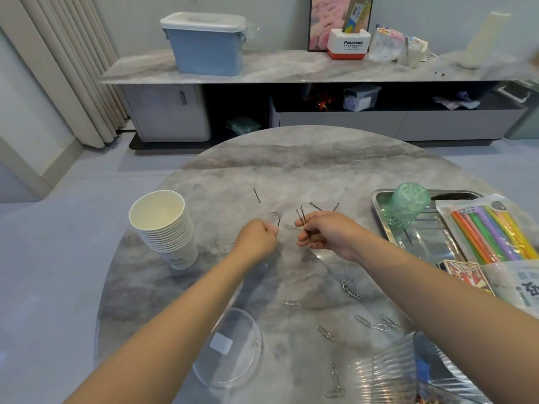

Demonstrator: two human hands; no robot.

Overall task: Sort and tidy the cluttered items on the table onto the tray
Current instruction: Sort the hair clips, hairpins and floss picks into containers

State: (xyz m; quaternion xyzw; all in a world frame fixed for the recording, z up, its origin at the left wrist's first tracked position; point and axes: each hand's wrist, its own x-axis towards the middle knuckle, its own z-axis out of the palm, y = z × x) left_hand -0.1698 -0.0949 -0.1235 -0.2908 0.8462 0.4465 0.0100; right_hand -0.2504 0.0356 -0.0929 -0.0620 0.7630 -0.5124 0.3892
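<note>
The round marble table (291,170) fills most of the frame, with a steel tray (420,243) at the right edge and a stack of paper cups (164,225) at center left. In the middle, the right hand (329,236) is clamped on a small bunch of black bobby pins (303,220), while the left hand (258,237) is curled in a fist, pinching one more pin (279,221) at its fingertips. Loose paper clips (370,322) are scattered over the lower right, with a few more pins (257,195) lying just above the hands.

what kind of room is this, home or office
Most likely a home living room: a round marble-look table faces a low media-style cabinet against the wall, with floor-length curtains at the left and a framed picture leaning on the cabinet top.
</note>
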